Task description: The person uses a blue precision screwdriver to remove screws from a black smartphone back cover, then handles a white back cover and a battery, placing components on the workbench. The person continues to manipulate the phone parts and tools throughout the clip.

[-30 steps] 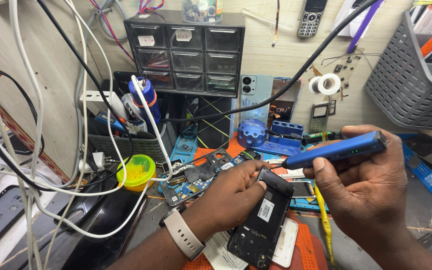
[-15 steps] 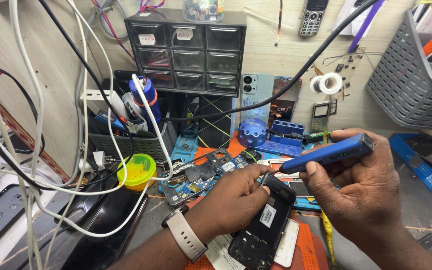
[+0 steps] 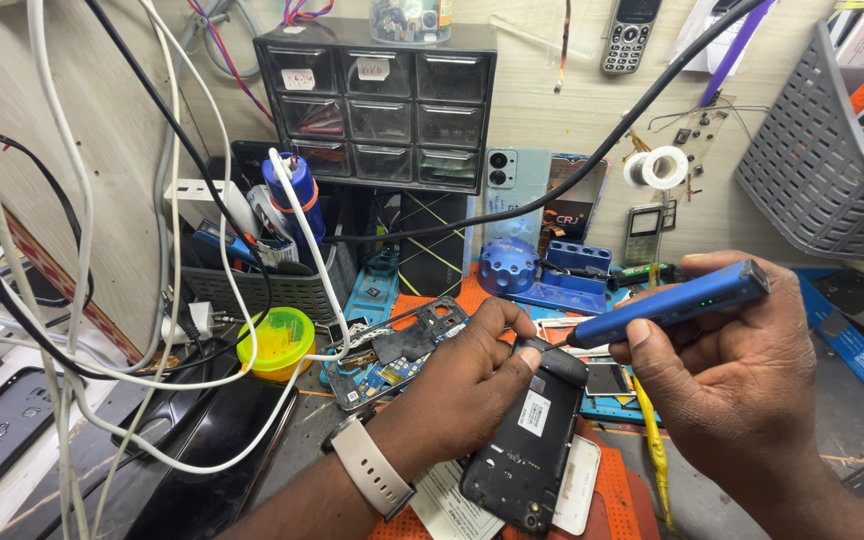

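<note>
Just in front of the black drawer cabinet, the left hand grips the opened black phone tilted, steadying it for the blue electric screwdriver clasped in the right hand.

The right hand has lowered the blue electric screwdriver, its tip now nearer the opened black phone

Single head view, looking down, close over cluttered workbench.
</note>
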